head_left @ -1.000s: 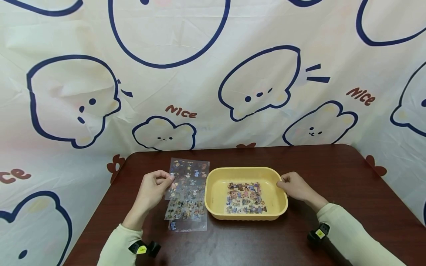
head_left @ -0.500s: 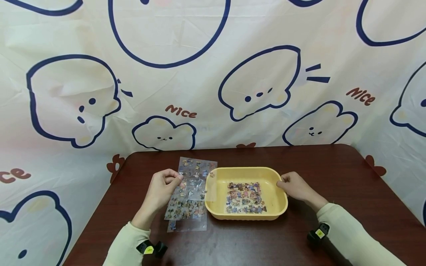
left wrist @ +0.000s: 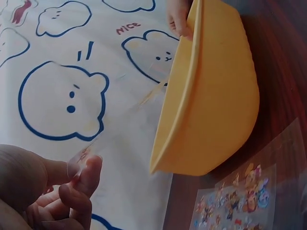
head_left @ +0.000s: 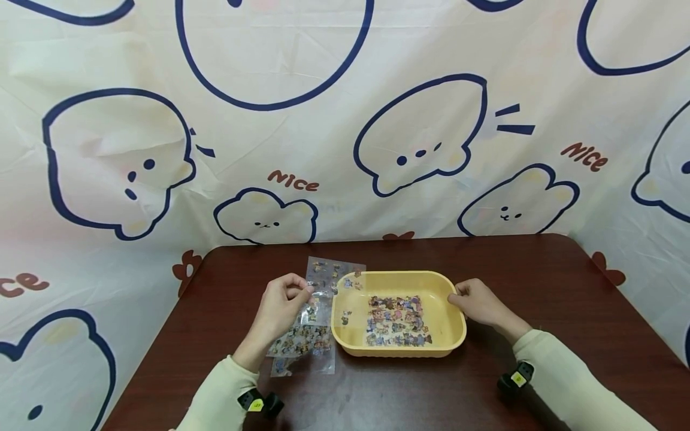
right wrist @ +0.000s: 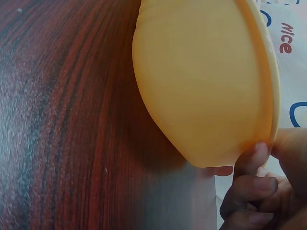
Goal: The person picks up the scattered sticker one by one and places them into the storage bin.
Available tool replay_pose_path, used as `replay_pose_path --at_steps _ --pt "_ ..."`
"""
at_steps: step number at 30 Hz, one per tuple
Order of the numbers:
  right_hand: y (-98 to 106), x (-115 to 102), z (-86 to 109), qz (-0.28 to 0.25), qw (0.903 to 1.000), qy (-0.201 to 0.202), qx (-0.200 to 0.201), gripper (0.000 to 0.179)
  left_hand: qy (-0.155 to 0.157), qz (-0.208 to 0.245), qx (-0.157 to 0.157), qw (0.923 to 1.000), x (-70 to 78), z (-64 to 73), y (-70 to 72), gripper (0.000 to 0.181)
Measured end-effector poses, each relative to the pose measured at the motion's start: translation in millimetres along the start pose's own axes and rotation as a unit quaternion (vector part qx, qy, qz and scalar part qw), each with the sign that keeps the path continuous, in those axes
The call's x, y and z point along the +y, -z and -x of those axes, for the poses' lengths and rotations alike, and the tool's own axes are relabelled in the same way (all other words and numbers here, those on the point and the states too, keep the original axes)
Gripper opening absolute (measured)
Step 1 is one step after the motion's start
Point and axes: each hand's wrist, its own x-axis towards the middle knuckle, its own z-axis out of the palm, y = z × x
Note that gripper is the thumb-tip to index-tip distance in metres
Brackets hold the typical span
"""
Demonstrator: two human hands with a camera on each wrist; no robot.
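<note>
My left hand (head_left: 283,305) pinches the left edge of a clear sticker sheet (head_left: 323,270) printed with small figures. That sheet is raised and its right part overlaps the left rim of a yellow plastic basin (head_left: 399,351). In the left wrist view the thumb and finger (left wrist: 91,175) grip the sheet, seen nearly edge-on. My right hand (head_left: 480,302) holds the basin's right rim between thumb and fingers, also seen in the right wrist view on the basin wall (right wrist: 206,86). Inside the basin lies a sticker sheet (head_left: 399,320) with rows of colourful figures.
More clear sticker sheets (head_left: 302,342) lie overlapping on the brown table (head_left: 409,395), left of the basin and partly under the left hand. A patterned cloth (head_left: 334,137) hangs behind the table's far edge.
My left hand has carried the pinched sticker sheet rightward, from over the other sheets to partly over the basin. The right hand and the basin have stayed in place.
</note>
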Motion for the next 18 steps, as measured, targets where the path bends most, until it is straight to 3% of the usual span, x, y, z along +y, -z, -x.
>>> replay_pose_path --at_steps 8,18 --pt "0.7 0.7 -0.6 0.002 1.0 -0.007 -0.002 0.032 -0.002 -0.001 -0.01 0.9999 0.8 -1.0 -15.4 0.01" --pt "0.2 1.2 -0.8 0.005 1.0 -0.004 0.002 0.031 0.002 -0.041 -0.022 0.9989 2.3 -3.4 -32.6 0.012"
